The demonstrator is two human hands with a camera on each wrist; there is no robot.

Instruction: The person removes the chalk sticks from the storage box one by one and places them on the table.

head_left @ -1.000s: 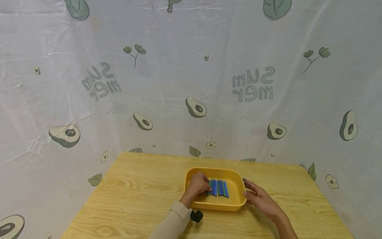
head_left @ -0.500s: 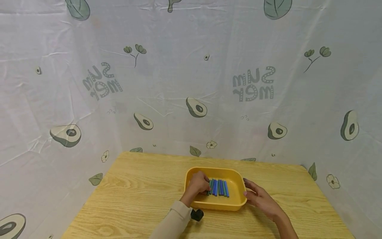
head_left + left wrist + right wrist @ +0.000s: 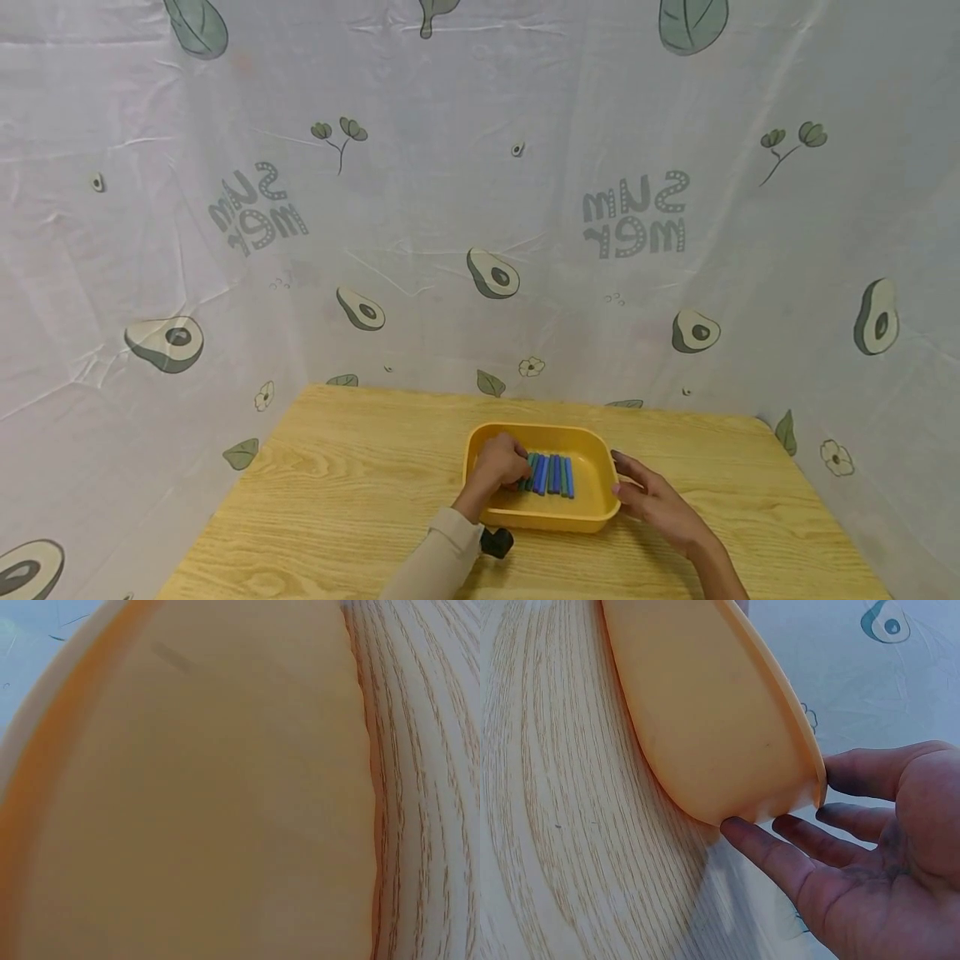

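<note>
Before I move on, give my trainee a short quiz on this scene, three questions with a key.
1. True or false: the left hand reaches inside the yellow tray.
2. How do the coloured sticks lie? A) in a loose heap B) side by side in a row C) stacked crosswise
3. Which hand touches the tray's right end from outside?

Key: 1. True. 2. B. 3. The right hand.

A beige left sleeve [image 3: 435, 557] with a plain cuff [image 3: 457, 525] — a blocky black piece [image 3: 497, 542] just beside it.
</note>
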